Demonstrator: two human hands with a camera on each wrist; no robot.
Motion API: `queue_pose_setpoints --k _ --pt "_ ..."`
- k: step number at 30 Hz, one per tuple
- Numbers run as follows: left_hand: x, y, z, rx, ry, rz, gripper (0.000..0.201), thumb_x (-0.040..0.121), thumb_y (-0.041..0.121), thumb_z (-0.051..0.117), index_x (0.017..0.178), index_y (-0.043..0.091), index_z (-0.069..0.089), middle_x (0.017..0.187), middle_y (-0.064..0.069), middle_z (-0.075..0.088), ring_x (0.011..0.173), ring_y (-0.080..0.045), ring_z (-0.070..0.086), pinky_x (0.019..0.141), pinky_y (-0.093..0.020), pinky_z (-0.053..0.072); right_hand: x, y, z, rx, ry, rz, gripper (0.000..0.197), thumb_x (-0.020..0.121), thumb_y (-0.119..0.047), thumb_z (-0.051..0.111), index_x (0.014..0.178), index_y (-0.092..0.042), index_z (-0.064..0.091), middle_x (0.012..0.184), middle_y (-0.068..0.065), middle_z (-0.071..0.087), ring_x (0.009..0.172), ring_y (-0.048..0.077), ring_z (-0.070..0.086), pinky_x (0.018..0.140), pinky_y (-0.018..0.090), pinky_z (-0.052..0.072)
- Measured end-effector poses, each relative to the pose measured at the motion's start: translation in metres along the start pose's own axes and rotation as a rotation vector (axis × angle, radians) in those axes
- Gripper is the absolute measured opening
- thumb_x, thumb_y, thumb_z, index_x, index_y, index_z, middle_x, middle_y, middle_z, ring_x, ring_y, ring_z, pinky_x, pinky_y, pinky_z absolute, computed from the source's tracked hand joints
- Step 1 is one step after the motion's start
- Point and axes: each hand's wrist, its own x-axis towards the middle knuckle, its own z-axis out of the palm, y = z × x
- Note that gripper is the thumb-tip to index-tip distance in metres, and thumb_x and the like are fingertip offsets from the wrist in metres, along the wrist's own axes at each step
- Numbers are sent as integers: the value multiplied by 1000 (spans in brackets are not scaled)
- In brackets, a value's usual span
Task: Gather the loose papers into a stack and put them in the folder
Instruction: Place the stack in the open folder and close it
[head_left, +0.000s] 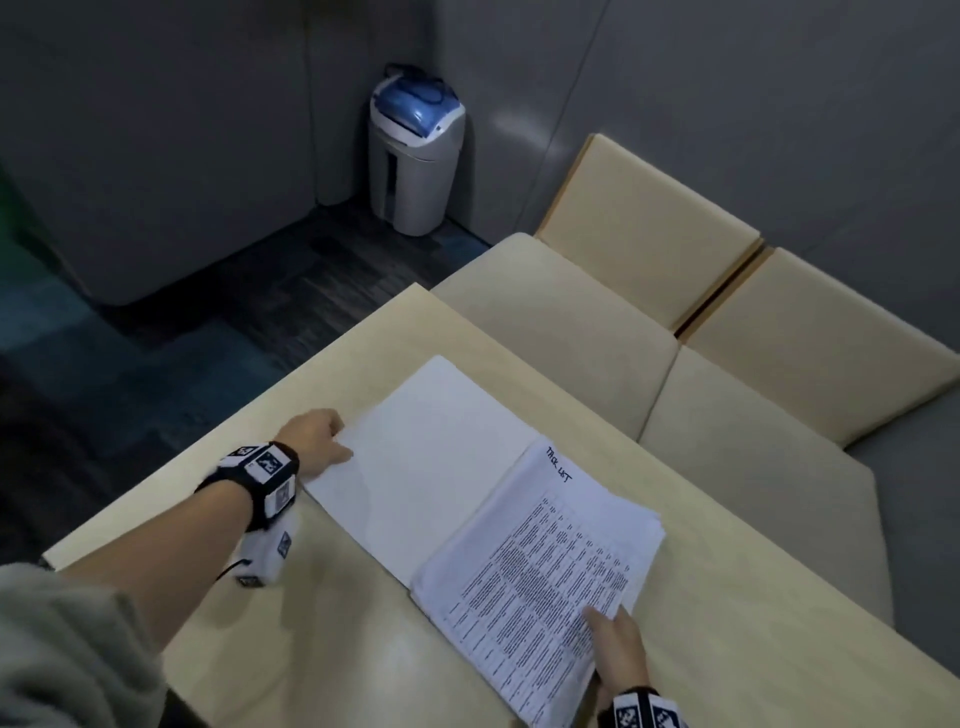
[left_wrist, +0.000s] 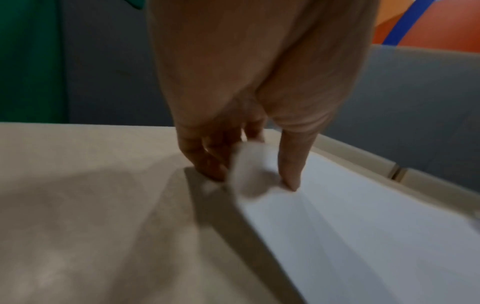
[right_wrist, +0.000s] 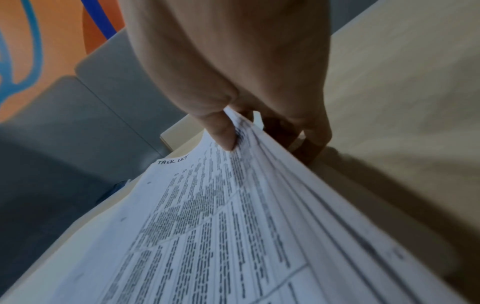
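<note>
left hand (head_left: 318, 435) grip pinches folder (head_left: 421, 457) flap corner, tabletop's far-left part | right hand (head_left: 618, 649) grip pinches paper stack (head_left: 540, 571) edge, right of flap | risk: fanned sheets slip, snag flap

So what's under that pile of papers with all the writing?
The paper stack lies on the right half of the open white folder, on the table. The right hand pinches its corner. Lower pages are covered.

Papers (head_left: 545, 566) hide the right hand's (head_left: 621, 649) fingers underneath
</note>
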Motion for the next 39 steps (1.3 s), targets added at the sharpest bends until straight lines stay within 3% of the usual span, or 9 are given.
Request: queue_pose_setpoints --k 4,7,12,19,23,26,32,36,39 --pt "-32 39 -10 -420 -255 117 54 93 19 64 142 7 45 147 -7 48 127 -15 53 105 -25 38 -5 3 -6 -24 108 41 59 99 -17 53 152 0 35 158 16 39 143 35 39 118 43 30" --pt "-65 70 -18 -670 -507 261 24 93 28 65 115 20 68 119 3 71 107 -8 69 97 -20 47 1 12 -9 -66 95 16 53 96 -24 59 140 2 46 135 16 57 121 33 56 107 42 42" --pt "-97 106 11 -728 -787 389 40 90 50 53 92 14 72 116 -1 75 111 -8 67 95 -31 45 11 26 -16 -126 74 49 41 89 -17 65 123 4 55 116 21 67 104 34 65 93 41 52" --pt "-80 114 125 -97 -412 324 63 95 51 47 139 6 42 141 -13 49 126 -29 51 106 -40 42 1 30 -29 75 121 48 33 91 -12 66 118 5 56 108 19 67 96 32 64 84 35 49" --pt "-88 115 177 152 -207 344 74 85 56 59 135 5 42 135 -13 44 124 -31 47 104 -40 42 -1 37 -44 360 146 29 29 89 -14 65 114 1 61 103 19 68 92 31 63 80 37 50" --pt "-105 116 203 333 -33 326 70 78 50 71 127 10 42 129 -9 45 119 -28 47 99 -35 44 2 47 -57 519 120 87 48 77 -47 70 102 -7 76 97 12 78 90 29 70 90 42 54" --pt "-124 128 225 267 -72 297 67 82 35 72 133 8 36 128 -12 47 118 -29 50 96 -33 44 8 57 -83 425 -10 50 37 91 -37 65 116 -10 70 116 4 72 113 27 64 106 41 45" --pt "-145 126 224 -1 -226 282 73 98 19 50 156 16 5 145 -13 46 128 -31 51 101 -33 42 10 55 -90 335 -98 -47 11 95 -15 63 104 -13 67 113 8 68 108 26 62 96 33 44" --pt "-148 112 208 -115 -170 209 70 94 12 54 154 19 18 140 -11 56 122 -30 57 98 -31 45 24 57 -88 333 -171 -58 11 93 -12 64 99 -10 74 110 9 69 99 24 63 90 30 45"
